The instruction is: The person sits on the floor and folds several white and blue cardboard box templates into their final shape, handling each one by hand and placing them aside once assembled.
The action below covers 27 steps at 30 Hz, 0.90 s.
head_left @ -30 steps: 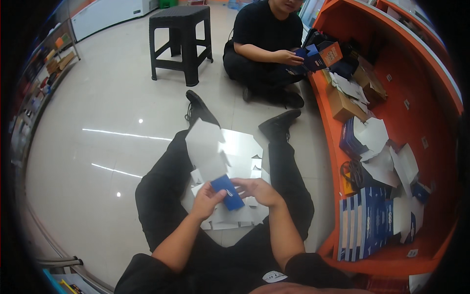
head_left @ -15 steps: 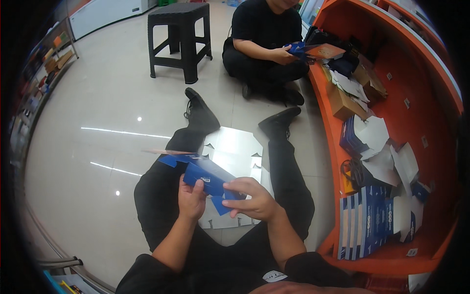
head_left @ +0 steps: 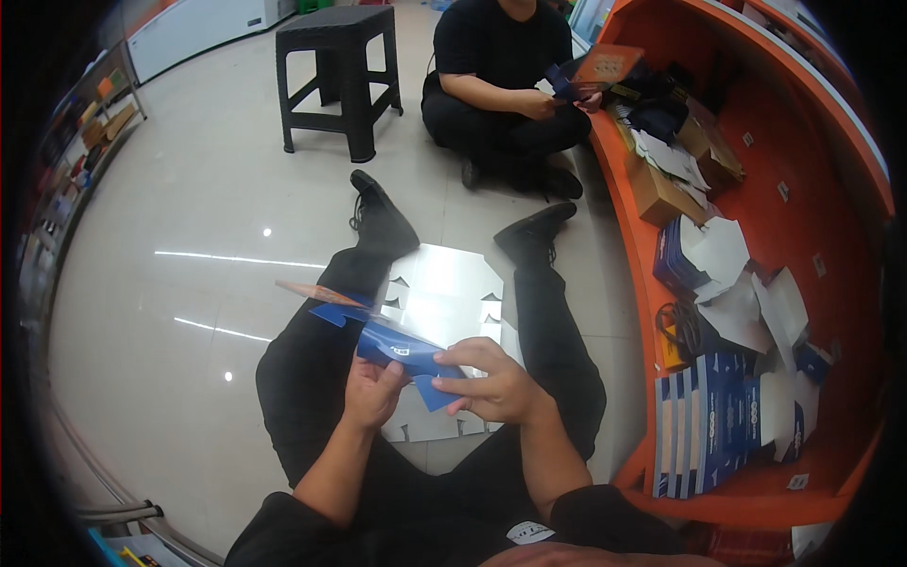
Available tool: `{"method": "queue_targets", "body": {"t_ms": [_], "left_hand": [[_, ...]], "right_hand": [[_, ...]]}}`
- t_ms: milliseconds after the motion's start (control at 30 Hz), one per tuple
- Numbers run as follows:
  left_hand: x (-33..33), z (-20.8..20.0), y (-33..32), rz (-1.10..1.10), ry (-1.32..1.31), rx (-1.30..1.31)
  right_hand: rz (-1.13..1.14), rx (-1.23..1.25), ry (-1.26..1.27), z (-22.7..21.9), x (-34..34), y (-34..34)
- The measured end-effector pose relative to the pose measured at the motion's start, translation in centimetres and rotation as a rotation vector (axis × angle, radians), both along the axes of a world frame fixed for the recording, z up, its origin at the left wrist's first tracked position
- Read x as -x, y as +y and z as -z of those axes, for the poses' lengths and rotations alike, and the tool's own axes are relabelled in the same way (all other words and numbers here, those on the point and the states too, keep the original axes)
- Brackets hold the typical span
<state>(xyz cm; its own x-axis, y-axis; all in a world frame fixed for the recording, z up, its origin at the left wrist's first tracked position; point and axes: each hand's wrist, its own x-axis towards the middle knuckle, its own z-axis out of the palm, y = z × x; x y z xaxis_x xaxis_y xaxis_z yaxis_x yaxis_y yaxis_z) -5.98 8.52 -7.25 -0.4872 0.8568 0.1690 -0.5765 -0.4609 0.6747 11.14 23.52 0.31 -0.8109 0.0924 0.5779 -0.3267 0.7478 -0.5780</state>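
Observation:
Between my legs I hold up a partly folded blue cardboard box [head_left: 402, 348], its orange-printed flap sticking out to the left. My left hand [head_left: 375, 389] grips the lower edge of its blue panel, thumb on the near side. At the panel's right end, my right hand [head_left: 491, 380] pinches the card beside a small blue tab that hangs down. Under the box, flat white die-cut card sheets [head_left: 444, 283] lie on the floor between my legs, with notched edges; the box and my hands cover part of them.
Across from me a seated person [head_left: 505, 85] holds a similar blue and orange box. A dark plastic stool [head_left: 337, 76] stands at the far left. An orange shelf [head_left: 633, 255] on the right holds flat blue box blanks [head_left: 723, 416], opened boxes and a brown carton [head_left: 664, 194].
The blue panel in my hands has bent and tilted, and the orange flap has swung slightly lower. The other person's box has been raised more upright.

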Motion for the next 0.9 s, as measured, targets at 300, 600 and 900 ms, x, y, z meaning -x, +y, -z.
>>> {"method": "queue_targets", "body": {"t_ms": [300,600,900], "left_hand": [[-0.4,0.9,-0.4,-0.037,0.168,0.129],[-1.7,-0.8,-0.6,-0.09,0.191,0.142],[-1.0,0.8,-0.6,0.109,0.31,0.149]], "right_hand": [[0.152,-0.062,0.01,0.6,-0.1,-0.5],[0.146,-0.063,0.034,0.7,0.5,-0.8],[0.23,0.282,-0.042,1.4,0.7,-0.4]]}}
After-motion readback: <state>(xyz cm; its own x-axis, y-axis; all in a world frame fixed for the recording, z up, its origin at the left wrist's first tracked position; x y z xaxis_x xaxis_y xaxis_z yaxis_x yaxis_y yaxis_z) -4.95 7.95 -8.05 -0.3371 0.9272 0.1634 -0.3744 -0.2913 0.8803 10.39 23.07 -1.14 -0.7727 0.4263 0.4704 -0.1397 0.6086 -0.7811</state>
